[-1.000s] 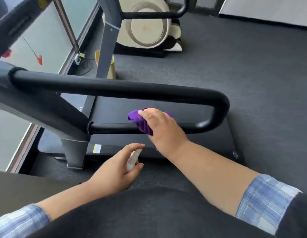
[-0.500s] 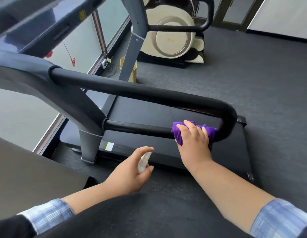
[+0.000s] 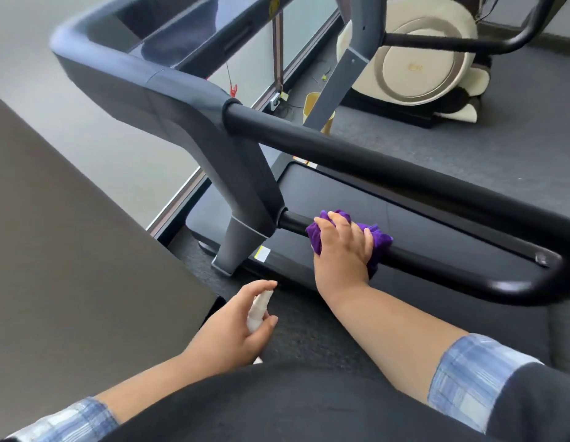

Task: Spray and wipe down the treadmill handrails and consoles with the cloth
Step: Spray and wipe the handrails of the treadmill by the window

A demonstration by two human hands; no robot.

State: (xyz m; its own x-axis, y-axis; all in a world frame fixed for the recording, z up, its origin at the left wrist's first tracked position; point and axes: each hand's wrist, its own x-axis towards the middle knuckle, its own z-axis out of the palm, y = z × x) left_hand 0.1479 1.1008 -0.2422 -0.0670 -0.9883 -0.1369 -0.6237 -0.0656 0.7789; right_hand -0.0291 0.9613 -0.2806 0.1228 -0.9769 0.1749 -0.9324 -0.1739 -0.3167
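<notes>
Change: since half a second ago the right hand (image 3: 342, 247) and its purple cloth have slid left along the lower bar, from the curved end to a spot near the grey upright.
Right hand: fingers curled over the crumpled purple microfibre cloth (image 3: 381, 242), pressing it round the thin black lower handrail bar (image 3: 452, 266) of the treadmill.
Left hand: the left hand (image 3: 236, 330) hangs lower and nearer the body, fingers wrapped round a small white plastic spray bottle (image 3: 258, 311), forefinger resting on its top; nozzle points toward the treadmill deck.
Handrail: a thick black padded upper rail (image 3: 373, 157) runs above the lower bar and joins it in a rounded loop at the right edge, crossing in front of the black treadmill belt (image 3: 357, 199).
Console: the dark grey moulded console frame (image 3: 134, 62) rises at upper left, its grey upright (image 3: 242, 224) standing just left of the cloth.
Surroundings: a cream and black massage chair (image 3: 417, 59) sits well behind; a yellow cup-shaped object (image 3: 312, 103) stands partly hidden behind a second grey post; a dark flat panel (image 3: 70, 250) fills the left foreground.
Sleeves: blue plaid cuffs (image 3: 468, 378) rolled up the forearms.
</notes>
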